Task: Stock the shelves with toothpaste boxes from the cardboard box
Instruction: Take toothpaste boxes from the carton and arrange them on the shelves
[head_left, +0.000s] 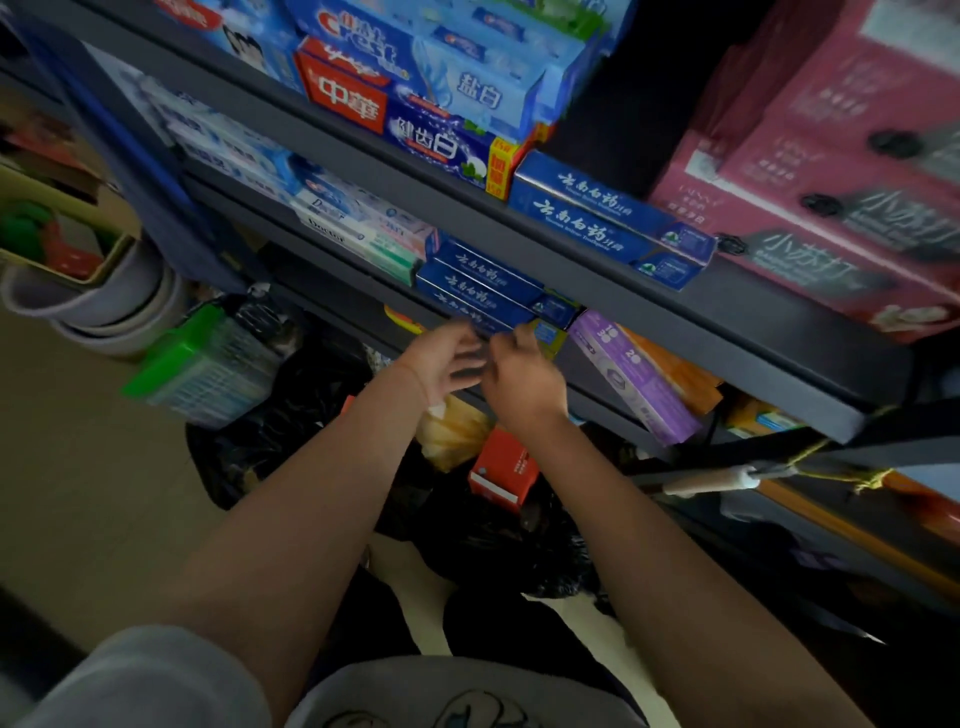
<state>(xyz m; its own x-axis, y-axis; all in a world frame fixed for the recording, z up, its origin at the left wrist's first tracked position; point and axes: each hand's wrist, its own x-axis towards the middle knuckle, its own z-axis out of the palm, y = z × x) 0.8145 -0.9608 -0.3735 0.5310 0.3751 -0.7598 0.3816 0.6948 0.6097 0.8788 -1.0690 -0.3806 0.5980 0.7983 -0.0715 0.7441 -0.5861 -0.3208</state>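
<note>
While both hands met at the stacked blue toothpaste boxes (483, 283) on the mid shelf (363, 156), left hand (441, 364) lay loose and empty; right hand (522, 376) perhaps pinched the lowest box, too blurred to tell. Best nudge it flush w/ the stack.

Grey short sleeve (156, 675), grey shirt front (441, 691) with dark printed graphic, bare forearms

I see pink cartons (810, 171) stacked at the right end of the upper shelf. Down on the floor to the left, nested grey basins (104, 306) sit beside a green-topped pack (208, 358). Black plastic bags (322, 415) lie below, with a small red box (503, 470) resting on them.
</note>
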